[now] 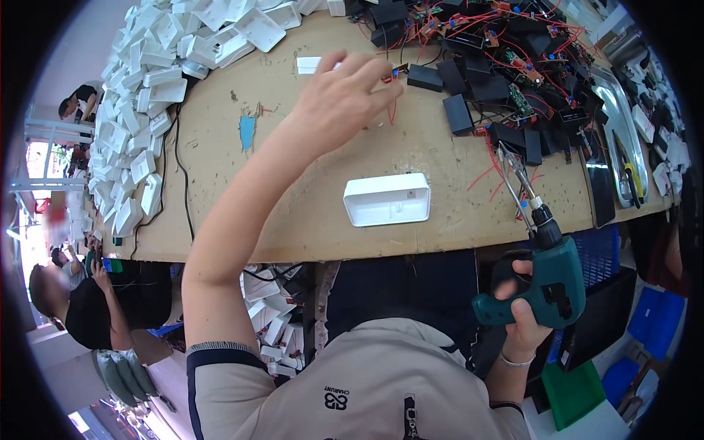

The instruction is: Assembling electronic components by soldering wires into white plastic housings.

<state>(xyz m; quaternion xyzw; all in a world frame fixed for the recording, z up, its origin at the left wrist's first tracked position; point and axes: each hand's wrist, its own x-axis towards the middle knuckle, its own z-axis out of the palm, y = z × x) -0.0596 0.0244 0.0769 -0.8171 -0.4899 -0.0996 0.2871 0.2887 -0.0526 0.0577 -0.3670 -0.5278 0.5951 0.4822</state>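
Observation:
My right hand (519, 312) wraps round the grip of a green pistol-shaped soldering gun (557, 275), fingers at its trigger. Its metal tip and thin feed tube point up over the table edge. My left hand (345, 95) reaches over the tabletop with fingers bent and apart. Close to its thumb and forefinger is a small circuit board (399, 71) with red wires; contact cannot be made out. A white piece (309, 65) lies partly hidden under the other fingers. Nearer me, an open white plastic housing (387, 200) sits with its hollow side showing.
White housings (158, 92) are heaped at the left and back. Black boxes (477, 81) with boards and red wires crowd the back right. A metal tray (620, 139) with yellow-handled pliers (632, 183) lies at right. A black cable (178, 158) crosses the left side. Other people sit far left.

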